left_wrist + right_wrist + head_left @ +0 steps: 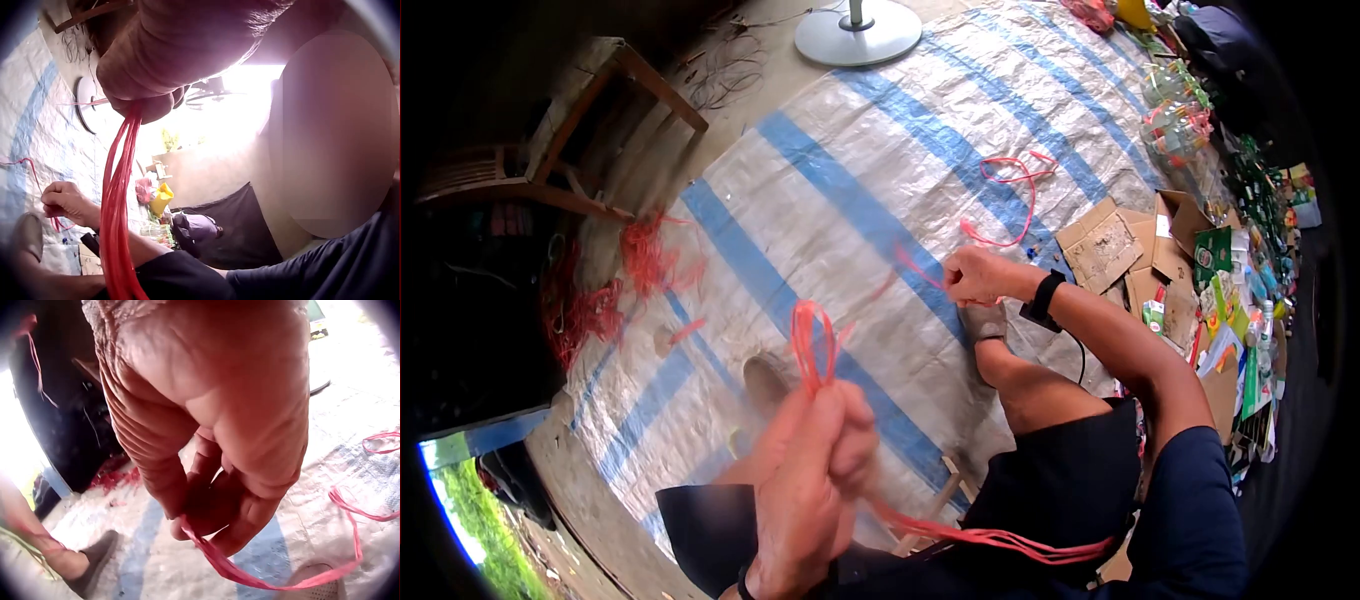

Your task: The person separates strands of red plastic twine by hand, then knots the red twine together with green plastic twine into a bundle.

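Note:
In the head view the left hand (pixel 815 470) grips a bundle of red plastic strings (pixel 1000 542); loops stick up above the fist and long strands trail to the lap. The left wrist view shows the strands (pixel 119 200) hanging below the curled left hand (pixel 181 56). Out to the right, over the sheet, the right hand (pixel 980 275) pinches a pink-red string. Close up in the right wrist view, that string (pixel 250 578) runs from between thumb and fingers of the right hand (pixel 212 419), then curves away over the sheet.
A white and blue striped sheet (pixel 800 215) covers the floor. Red string heaps (pixel 655 260) lie left, near a wooden chair (pixel 590 120). Cardboard (pixel 1100 250), bottles (pixel 1175 130) and packaging line the right side. A round stand base (pixel 858 35) is at the top.

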Demonstrator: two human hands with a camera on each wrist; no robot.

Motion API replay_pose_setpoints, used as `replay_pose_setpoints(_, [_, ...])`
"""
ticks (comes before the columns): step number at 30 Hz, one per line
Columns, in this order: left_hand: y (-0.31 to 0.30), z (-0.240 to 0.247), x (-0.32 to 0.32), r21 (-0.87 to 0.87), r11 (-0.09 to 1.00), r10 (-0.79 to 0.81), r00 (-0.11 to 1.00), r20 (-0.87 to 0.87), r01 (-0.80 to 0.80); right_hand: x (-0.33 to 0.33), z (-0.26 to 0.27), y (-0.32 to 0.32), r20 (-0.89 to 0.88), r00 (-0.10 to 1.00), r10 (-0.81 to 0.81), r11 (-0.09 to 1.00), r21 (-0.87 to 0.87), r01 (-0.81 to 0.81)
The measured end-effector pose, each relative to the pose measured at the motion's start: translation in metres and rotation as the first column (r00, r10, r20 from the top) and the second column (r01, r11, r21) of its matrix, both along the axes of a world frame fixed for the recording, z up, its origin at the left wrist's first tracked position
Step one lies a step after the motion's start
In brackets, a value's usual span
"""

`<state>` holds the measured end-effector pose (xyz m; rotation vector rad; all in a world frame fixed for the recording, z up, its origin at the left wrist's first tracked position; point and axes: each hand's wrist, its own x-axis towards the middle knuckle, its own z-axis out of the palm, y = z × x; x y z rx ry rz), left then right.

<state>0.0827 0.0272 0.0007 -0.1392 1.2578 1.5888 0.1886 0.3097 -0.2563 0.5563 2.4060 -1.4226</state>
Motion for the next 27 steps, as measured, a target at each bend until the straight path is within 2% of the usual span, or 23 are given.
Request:
replay_pose_setpoints(1, [0.001, 0.0, 0.003, -0.021, 1.0, -0.023, 0.998, -0.051, 0.022, 0.0, 0.033, -0.006, 0.138, 0.988, -0.065, 0.97, -0.225, 0.095])
replay_pose_setpoints(2, [0.002, -0.002, 0.006, -0.044, 0.998, -0.046, 0.994, -0.1, 0.042, 0.003, 0.06, -0.013, 0.135, 0.988, -0.071, 0.971, -0.216, 0.099])
replay_pose_setpoints(4, [-0.001, -0.009, 0.008, -0.051, 0.996, -0.078, 0.99, -0.118, 0.073, 0.013, 0.103, -0.026, 0.11, 0.994, -0.024, 0.935, -0.35, 0.061])
replay_pose_setpoints(5, [0.0, -0.012, 0.01, -0.053, 0.993, -0.109, 0.983, -0.151, 0.102, 0.019, 0.114, -0.029, 0.09, 0.995, 0.045, 0.921, -0.389, -0.006])
replay_pose_setpoints(8, [-0.002, -0.021, 0.017, -0.019, 0.986, -0.166, 0.964, -0.207, 0.166, 0.036, 0.162, -0.048, 0.02, 0.999, 0.035, 0.916, -0.401, -0.024])
replay_pose_setpoints(11, [0.003, -0.026, 0.027, 0.042, 0.981, -0.15, 0.88, -0.45, 0.189, 0.048, 0.205, -0.066, -0.025, 0.998, 0.05, 0.926, -0.375, -0.056])
replay_pose_setpoints(12, [0.003, -0.025, 0.029, 0.044, 0.98, -0.152, 0.879, -0.451, 0.193, 0.052, 0.217, -0.072, -0.029, 0.997, 0.067, 0.928, -0.365, -0.073])
replay_pose_setpoints(14, [0.005, -0.023, 0.031, 0.019, 0.952, -0.243, 0.788, -0.566, 0.307, 0.059, 0.239, -0.078, -0.042, 0.998, 0.047, 0.932, -0.357, -0.059])
replay_pose_setpoints(16, [0.006, -0.02, 0.036, 0.018, 0.937, -0.283, 0.788, -0.546, 0.349, 0.066, 0.255, -0.083, -0.055, 0.998, 0.033, 0.935, -0.351, -0.05])
replay_pose_setpoints(18, [0.007, -0.017, 0.041, 0.112, 0.891, -0.323, 0.788, -0.524, 0.44, 0.077, 0.269, -0.084, -0.084, 0.996, -0.037, 0.939, -0.343, 0.006])
replay_pose_setpoints(19, [0.004, -0.019, 0.038, 0.044, 0.846, -0.446, 0.751, -0.487, 0.531, 0.08, 0.283, -0.088, -0.105, 0.993, -0.052, 0.964, -0.265, 0.023])
replay_pose_setpoints(20, [0.004, -0.017, 0.038, 0.048, 0.846, -0.443, 0.752, -0.488, 0.531, 0.085, 0.286, -0.089, -0.104, 0.993, -0.052, 0.965, -0.261, 0.023])
replay_pose_setpoints(22, [0.003, -0.014, 0.043, 0.053, 0.805, -0.477, 0.698, -0.534, 0.591, 0.097, 0.291, -0.09, -0.23, 0.969, -0.095, 0.981, -0.185, 0.052])
replay_pose_setpoints(24, [0.002, -0.018, 0.05, 0.103, 0.792, -0.483, 0.721, -0.497, 0.602, 0.107, 0.303, -0.102, -0.254, 0.96, -0.12, 0.983, -0.165, 0.079])
replay_pose_setpoints(26, [0.0, -0.015, 0.054, 0.152, 0.777, -0.491, 0.741, -0.459, 0.61, 0.115, 0.311, -0.116, -0.29, 0.953, -0.088, 0.988, 0.098, 0.122])
replay_pose_setpoints(27, [-0.002, -0.011, 0.055, 0.195, 0.742, -0.539, 0.744, -0.394, 0.641, 0.12, 0.313, -0.125, -0.314, 0.945, -0.09, 0.978, 0.151, 0.143])
